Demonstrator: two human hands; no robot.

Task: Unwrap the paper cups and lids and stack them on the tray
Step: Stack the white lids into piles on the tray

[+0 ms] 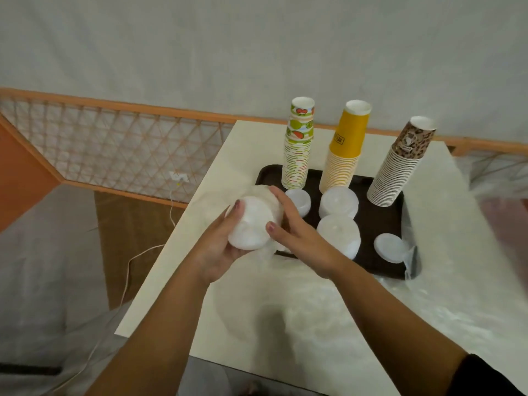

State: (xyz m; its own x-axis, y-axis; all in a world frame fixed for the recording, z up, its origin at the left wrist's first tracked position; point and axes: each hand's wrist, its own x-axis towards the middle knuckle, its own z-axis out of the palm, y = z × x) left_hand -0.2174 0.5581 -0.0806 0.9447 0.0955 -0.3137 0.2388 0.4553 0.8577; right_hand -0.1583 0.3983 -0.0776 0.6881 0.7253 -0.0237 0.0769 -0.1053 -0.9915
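Both hands hold a stack of white lids (253, 221) above the left end of the tray (380, 224), over the table (314, 324). The left hand (220, 247) cups the near end of the stack from below and the left, its grip curled round the lids with the thumb lying across the near face. The right hand (297, 227) holds the stack from the right, its fingers laid along the far side and its thumb pressed on the near rim, so its grip is also closed round the lids. Thin clear wrap (267, 254) hangs from the stack's underside; how much of the stack it covers cannot be told.

The dark tray lies on the pale table. Along its far edge stand three tall stacks of upside-down paper cups: fruit cups (298, 147) on the left, yellow cups (344, 147) in the middle, and brown spotted cups (400, 164) on the right, leaning rightward. Nearer on the tray sit four short piles of lids: one (300, 201) just beyond the right hand's fingers, two (338, 202) (340, 234) in the middle, one behind the other, and one (390, 247) near the right front corner.

Crumpled clear plastic (457, 295) spreads over the table's near and right parts.
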